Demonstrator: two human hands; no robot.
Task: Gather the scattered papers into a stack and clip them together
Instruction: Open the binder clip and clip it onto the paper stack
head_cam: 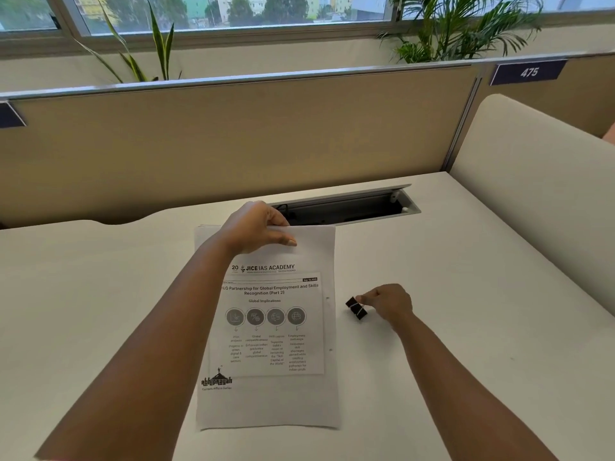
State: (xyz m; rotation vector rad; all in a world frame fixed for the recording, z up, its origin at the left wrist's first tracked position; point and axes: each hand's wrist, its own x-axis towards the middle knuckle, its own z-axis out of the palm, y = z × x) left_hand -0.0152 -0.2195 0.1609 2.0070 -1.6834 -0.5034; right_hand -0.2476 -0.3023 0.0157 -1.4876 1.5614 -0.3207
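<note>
A stack of white printed papers (276, 331) lies on the white desk (449, 327), its top sheet showing a heading and four round icons. My left hand (258, 229) grips the stack's far edge, thumb on top and fingers curled over the edge. To the right of the stack, a black binder clip (355, 307) with silver wire handles is pinched by the fingertips of my right hand (387, 302), just above or on the desk surface.
An open cable tray slot (349, 206) is set in the desk just beyond the papers. A tan partition wall (233, 141) stands behind the desk and a cream divider (532, 168) on the right. Plants and a window are behind.
</note>
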